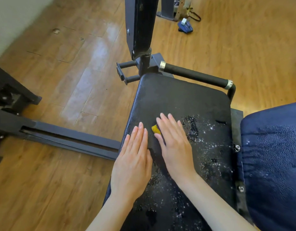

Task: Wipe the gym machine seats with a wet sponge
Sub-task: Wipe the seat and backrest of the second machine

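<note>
Sponge (156,129) under flat right hand (174,144); left hand (134,162) flat on flaking seat (185,100); wooden floor (69,72).

Both bare forearms reach forward; left hand (133,157) and right hand (174,144) lie flat, palms down, fingers straight.

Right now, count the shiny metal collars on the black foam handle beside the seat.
2. One collar is at the end of the handle nearest the upright post; the other collar is at its far end, by the bend. None looks hidden.
</note>
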Action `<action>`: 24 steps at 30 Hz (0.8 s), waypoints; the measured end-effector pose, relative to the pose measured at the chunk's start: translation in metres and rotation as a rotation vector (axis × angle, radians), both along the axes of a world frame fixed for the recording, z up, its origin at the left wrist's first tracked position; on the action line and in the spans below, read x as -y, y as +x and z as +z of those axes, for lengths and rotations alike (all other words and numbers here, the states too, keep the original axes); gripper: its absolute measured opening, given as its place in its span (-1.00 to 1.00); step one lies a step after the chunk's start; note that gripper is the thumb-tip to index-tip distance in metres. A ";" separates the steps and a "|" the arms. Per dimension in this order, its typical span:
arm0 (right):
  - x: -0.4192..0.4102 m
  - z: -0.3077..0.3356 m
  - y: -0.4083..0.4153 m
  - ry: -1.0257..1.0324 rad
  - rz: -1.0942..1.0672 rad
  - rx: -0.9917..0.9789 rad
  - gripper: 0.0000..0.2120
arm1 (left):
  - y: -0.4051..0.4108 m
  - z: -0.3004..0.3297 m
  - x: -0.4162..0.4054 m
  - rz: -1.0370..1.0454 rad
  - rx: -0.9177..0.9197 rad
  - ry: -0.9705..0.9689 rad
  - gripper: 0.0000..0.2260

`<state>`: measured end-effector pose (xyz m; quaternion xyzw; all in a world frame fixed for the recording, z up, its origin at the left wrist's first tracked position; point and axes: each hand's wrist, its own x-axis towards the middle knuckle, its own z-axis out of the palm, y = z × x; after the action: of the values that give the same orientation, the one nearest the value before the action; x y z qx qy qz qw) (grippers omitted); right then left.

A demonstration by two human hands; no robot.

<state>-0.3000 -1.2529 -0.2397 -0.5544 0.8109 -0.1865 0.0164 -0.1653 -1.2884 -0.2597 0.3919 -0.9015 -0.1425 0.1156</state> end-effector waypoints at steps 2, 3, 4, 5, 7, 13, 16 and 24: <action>0.027 -0.002 -0.022 -0.019 0.013 -0.036 -0.60 | -0.001 0.002 0.001 0.007 0.001 0.001 -0.52; 0.048 -0.001 -0.033 -0.035 -0.032 -0.036 -0.62 | -0.001 0.003 0.001 0.007 -0.003 0.002 -0.52; 0.065 -0.001 -0.044 -0.028 -0.086 -0.020 -0.63 | -0.001 0.004 0.000 0.007 -0.009 0.002 -0.52; 0.073 0.000 -0.048 -0.020 -0.122 0.009 -0.63 | -0.001 0.004 0.000 0.006 -0.014 -0.003 -0.52; 0.053 0.000 -0.036 -0.029 -0.136 0.037 -0.61 | -0.001 0.002 0.001 0.000 -0.011 -0.002 -0.52; 0.026 0.002 -0.040 -0.001 -0.046 0.000 -0.62 | 0.000 0.003 0.002 -0.014 0.011 0.053 -0.51; 0.058 0.004 -0.059 0.025 -0.141 0.039 -0.63 | 0.000 0.003 0.003 -0.003 -0.010 0.058 -0.51; 0.025 0.001 -0.053 0.024 -0.104 -0.010 -0.61 | -0.017 0.007 -0.011 -0.147 0.020 0.011 -0.52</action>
<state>-0.3528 -1.2782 -0.2388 -0.5121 0.8409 -0.1747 0.0095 -0.1821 -1.2770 -0.2531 0.3269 -0.9281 -0.1519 0.0937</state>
